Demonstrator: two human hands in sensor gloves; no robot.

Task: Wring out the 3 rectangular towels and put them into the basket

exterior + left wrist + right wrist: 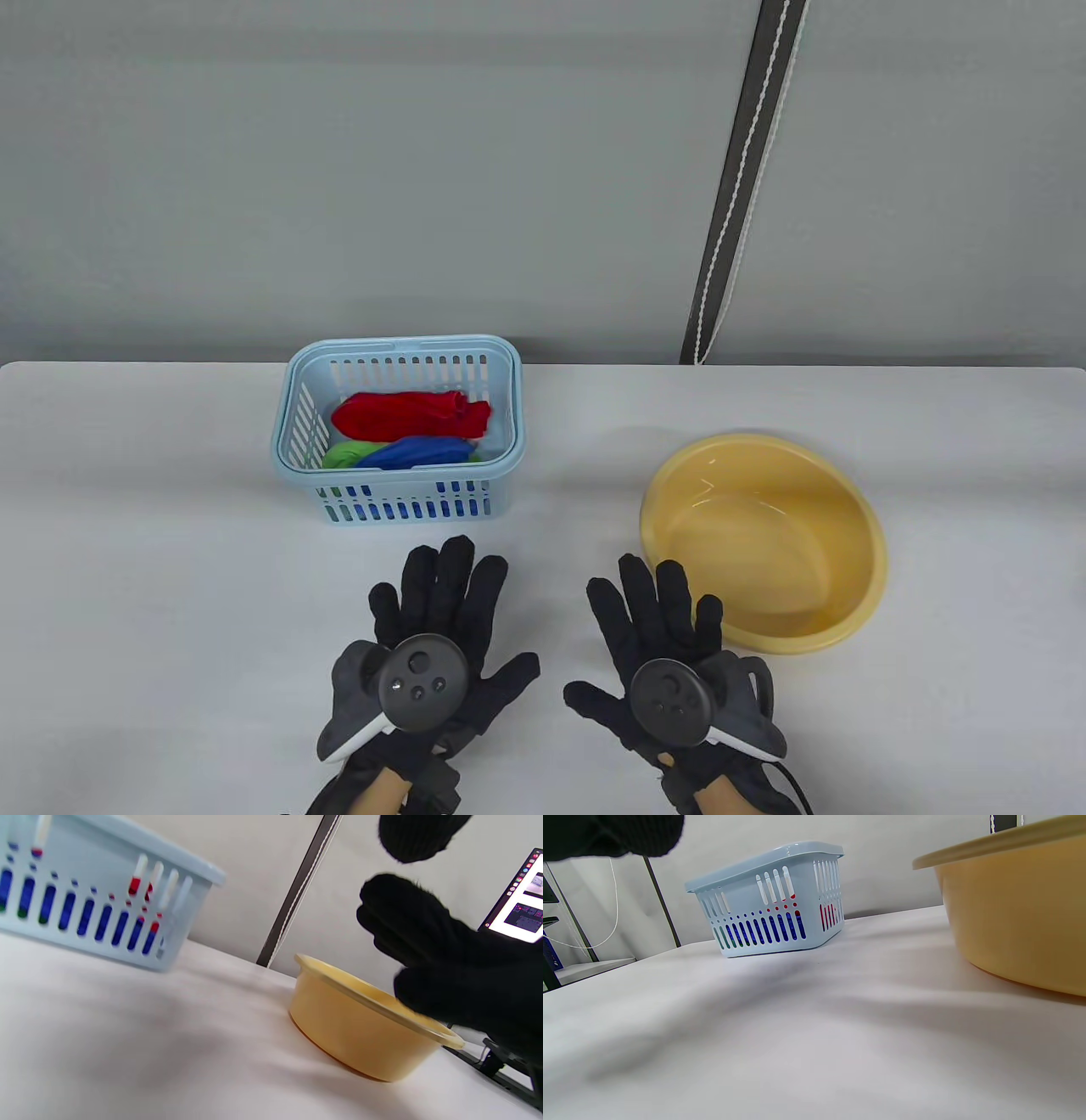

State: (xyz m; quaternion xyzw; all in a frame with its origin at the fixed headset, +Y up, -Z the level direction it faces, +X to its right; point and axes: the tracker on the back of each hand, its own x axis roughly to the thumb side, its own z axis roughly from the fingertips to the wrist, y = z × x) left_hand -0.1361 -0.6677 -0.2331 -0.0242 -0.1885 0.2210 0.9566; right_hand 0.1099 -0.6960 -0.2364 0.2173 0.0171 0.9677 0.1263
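A light blue slotted basket (293, 399) stands on the white table at the back left. Inside it lie a twisted red towel (407, 414), a blue towel (416, 452) and a green towel (344, 454). The blue and red cloth shows through the basket (186, 866) slots in the left wrist view and through the basket (742, 895) wall in the right wrist view. My left hand (437, 607) lies flat in front of the basket, fingers spread, holding nothing. My right hand (653, 615) lies flat beside the basin, also holding nothing.
A yellow plastic basin (848, 501) sits at the right, its near rim close to my right hand; I see no towel in it. It shows as basin (339, 1018) and basin (1018, 916) in the wrist views. A monitor (519, 904) glows off the table.
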